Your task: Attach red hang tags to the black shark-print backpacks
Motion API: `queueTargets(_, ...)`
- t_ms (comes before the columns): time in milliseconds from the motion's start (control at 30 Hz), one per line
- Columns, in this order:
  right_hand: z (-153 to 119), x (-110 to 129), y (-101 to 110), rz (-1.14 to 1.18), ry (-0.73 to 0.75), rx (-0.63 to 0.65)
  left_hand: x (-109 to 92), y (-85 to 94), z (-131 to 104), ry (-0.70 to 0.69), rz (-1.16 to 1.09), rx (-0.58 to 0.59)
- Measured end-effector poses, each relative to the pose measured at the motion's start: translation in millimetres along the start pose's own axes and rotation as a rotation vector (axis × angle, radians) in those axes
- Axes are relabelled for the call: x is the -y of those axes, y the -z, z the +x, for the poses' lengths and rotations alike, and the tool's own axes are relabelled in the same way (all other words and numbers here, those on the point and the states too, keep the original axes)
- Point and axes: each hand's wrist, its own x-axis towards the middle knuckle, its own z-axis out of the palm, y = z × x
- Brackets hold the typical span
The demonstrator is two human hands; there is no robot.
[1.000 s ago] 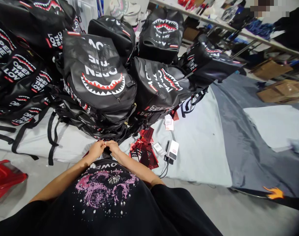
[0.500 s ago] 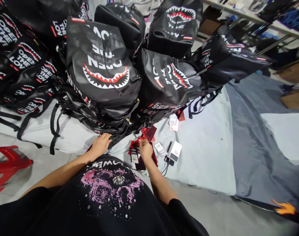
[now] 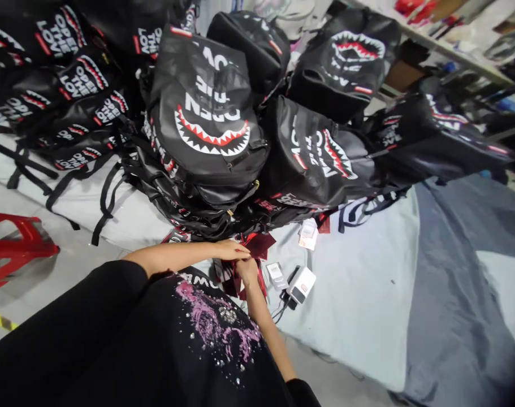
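My left hand (image 3: 232,250) reaches across in front of my body and meets my right hand (image 3: 247,271) at the fingertips. Closed in a pinch, my right hand holds a bunch of shiny red hang tags (image 3: 260,244), which spreads out above and below it. The fingers of my left hand are pressed together at the top of that bunch; what they pinch is too small to make out. Just beyond the hands lies a stack of black backpacks (image 3: 210,121) printed with red-and-white shark teeth and white lettering.
A small white box-shaped device (image 3: 303,284) with a dark cable lies right of my hands, beside a white tag (image 3: 276,275). More tags (image 3: 308,234) lie by the bags. Pale cloth (image 3: 350,288) covers the work surface. A red stool (image 3: 17,249) stands at the left.
My left hand has left the edge of the black backpack and moved right to meet my right hand at the red tags. The view has shifted somewhat left.
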Motion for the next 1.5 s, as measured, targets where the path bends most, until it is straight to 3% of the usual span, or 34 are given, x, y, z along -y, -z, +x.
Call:
queueTargets(100, -11, 1, 0, 0.069, 0.025, 0.152, 3, -3.3, 12, 0.047, -0.105, -0.049)
queueTargets(233, -28, -4, 14, 0.175, -0.046, 0.347, 11, 9.8, 16, 0.107, -0.215, -0.096)
queueTargets(300, -33, -1, 25, 0.299, -0.104, 0.335, 12, 16.8, 14, 0.124, -0.268, -0.099)
queueTargets(400, -36, 14, 32, 0.492, -0.09, 0.203, 10, 18.9, 5, 0.128, -0.353, -0.17)
queueTargets(500, -34, 37, 23, 0.605, -0.002, 0.162, 12, 14.5, -15, 0.116, -0.46, -0.323)
queueTargets(633, -34, 77, -4, 0.638, 0.113, 0.188, 22, 18.8, -49, 0.081, -0.558, -0.491)
queueTargets(767, -42, 113, -25, 0.644, 0.233, 0.216, 31, 45.9, -93, 0.051, -0.646, -0.713)
queueTargets(867, -41, 127, -35, 0.566, 0.32, 0.137, 39, 76.2, -137, 0.05, -0.719, -0.79)
queueTargets(933, -33, 134, -41, 0.36, 0.406, 0.089, 46, 96.7, -164, 0.123, -0.534, -0.762)
queueTargets(1000, -21, 141, -48, 0.061, 0.508, 0.073, 54, 113.4, -182, 0.252, -0.221, -0.645)
queueTargets(1133, 1, 156, -63, -0.439, 0.582, 0.046, 72, 126.4, -182, 0.387, 0.087, -0.518)
queueTargets(1200, 5, 156, -68, -0.408, 0.575, 0.034, 80, 124.6, -168, 0.382, 0.116, -0.512)
queueTargets(1367, 8, 130, -76, 0.005, 0.55, -0.037, 93, 116.8, -132, 0.334, 0.204, -0.467)
queueTargets(1500, 13, 118, -80, 0.083, 0.5, -0.021, 92, 115.6, -112, 0.309, 0.2, -0.392)
